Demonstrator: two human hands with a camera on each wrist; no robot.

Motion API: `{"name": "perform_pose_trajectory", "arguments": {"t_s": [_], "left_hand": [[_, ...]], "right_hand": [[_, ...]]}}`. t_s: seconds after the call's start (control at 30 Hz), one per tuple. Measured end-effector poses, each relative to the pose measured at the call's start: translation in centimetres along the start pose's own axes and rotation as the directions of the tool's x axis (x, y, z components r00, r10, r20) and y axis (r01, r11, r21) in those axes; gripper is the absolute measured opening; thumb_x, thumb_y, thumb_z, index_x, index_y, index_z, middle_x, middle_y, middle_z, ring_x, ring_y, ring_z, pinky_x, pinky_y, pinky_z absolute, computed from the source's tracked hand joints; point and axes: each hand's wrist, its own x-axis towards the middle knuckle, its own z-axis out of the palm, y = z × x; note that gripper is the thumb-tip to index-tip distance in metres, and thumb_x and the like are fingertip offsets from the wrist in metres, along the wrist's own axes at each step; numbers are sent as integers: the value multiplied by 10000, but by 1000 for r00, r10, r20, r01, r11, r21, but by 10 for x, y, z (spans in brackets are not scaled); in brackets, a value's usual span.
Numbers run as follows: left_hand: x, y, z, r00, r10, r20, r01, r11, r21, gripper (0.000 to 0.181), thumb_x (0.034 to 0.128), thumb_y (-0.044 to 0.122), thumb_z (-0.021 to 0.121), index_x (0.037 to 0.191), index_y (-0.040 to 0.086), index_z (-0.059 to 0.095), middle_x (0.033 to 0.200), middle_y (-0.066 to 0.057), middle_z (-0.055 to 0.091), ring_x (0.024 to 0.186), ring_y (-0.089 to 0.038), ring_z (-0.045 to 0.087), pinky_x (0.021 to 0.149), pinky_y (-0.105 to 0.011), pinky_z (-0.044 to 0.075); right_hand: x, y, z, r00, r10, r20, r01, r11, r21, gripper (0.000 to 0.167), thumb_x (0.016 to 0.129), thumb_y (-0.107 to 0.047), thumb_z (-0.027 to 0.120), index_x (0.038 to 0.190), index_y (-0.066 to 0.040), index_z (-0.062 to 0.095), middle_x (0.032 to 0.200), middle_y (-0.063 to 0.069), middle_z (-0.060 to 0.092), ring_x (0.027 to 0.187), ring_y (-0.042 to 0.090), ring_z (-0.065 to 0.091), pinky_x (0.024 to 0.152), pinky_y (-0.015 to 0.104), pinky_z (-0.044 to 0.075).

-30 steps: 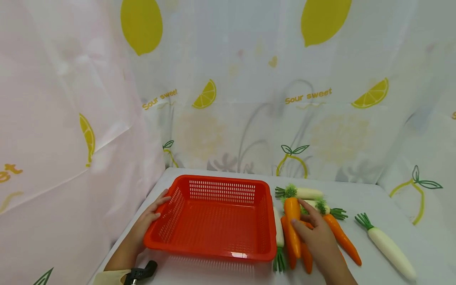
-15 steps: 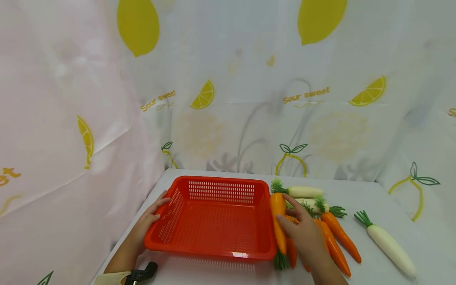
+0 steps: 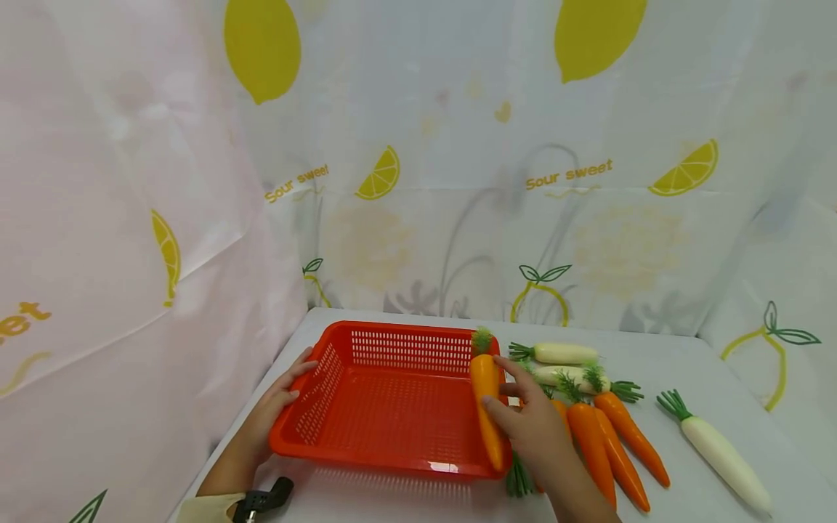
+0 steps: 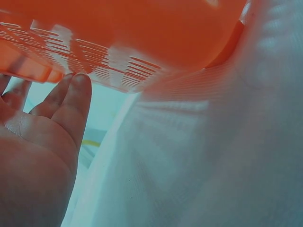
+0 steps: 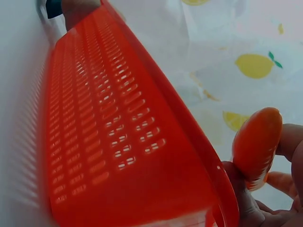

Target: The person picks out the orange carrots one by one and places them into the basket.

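Note:
My right hand pinches an orange carrot with a feathery green top between thumb and fingers. In the head view the carrot overlaps the right rim of a red plastic basket. The right wrist view shows the carrot's tip up beside the basket's rim, above the slotted wall. My left hand rests its fairly straight fingers against the basket's left side. From below, the left wrist view has these fingertips touching the slotted wall.
Right of the basket lie several carrots and two white radishes, with another radish's green leaves at the basket's right corner. A separate white radish lies farther right. Lemon-printed curtains stand behind and at both sides.
My right hand has carried the carrot leftward, from above the other vegetables to over the basket's right rim. The left hand and basket stay in place.

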Motion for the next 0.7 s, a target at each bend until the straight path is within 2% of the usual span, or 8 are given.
{"name": "perform_pose_trajectory", "arguments": {"t_s": [0.27,0.43,0.6,0.7], "left_hand": [[-3,4,2,999,-33,-3,33,999,-9,569,1062,56,336,1628,34,281,1781,6,-25,1414,75,366,993,-322,572],[-2,3,3,1000,-12,11,12,1000,-7,562,1061,44,324,1621,18,286,1781,10,-20,1437,80,326,1007,-302,559],[1,3,4,1000,5,14,-5,1000,2,559,1057,40,328,1613,4,286,1778,-36,-45,1448,72,328,1020,-323,557],[0,4,3,1000,1,7,-1,1000,8,561,1056,43,333,1613,2,284,1778,-43,-45,1438,58,350,1004,-333,568]], "right_hand": [[3,-1,15,1000,-8,18,9,998,-59,638,945,-266,769,1517,-352,501,1334,191,609,922,244,709,740,418,635],[4,-5,20,999,-35,42,38,997,-74,641,947,-259,767,1520,-356,497,1353,179,605,928,241,705,748,403,629],[8,-10,24,997,-61,39,67,983,-174,628,940,-314,771,1509,-377,514,1333,148,646,889,210,723,747,402,629],[9,-13,29,997,-59,57,69,979,-192,633,935,-346,774,1512,-362,513,1332,151,650,891,199,727,745,403,630]]}}
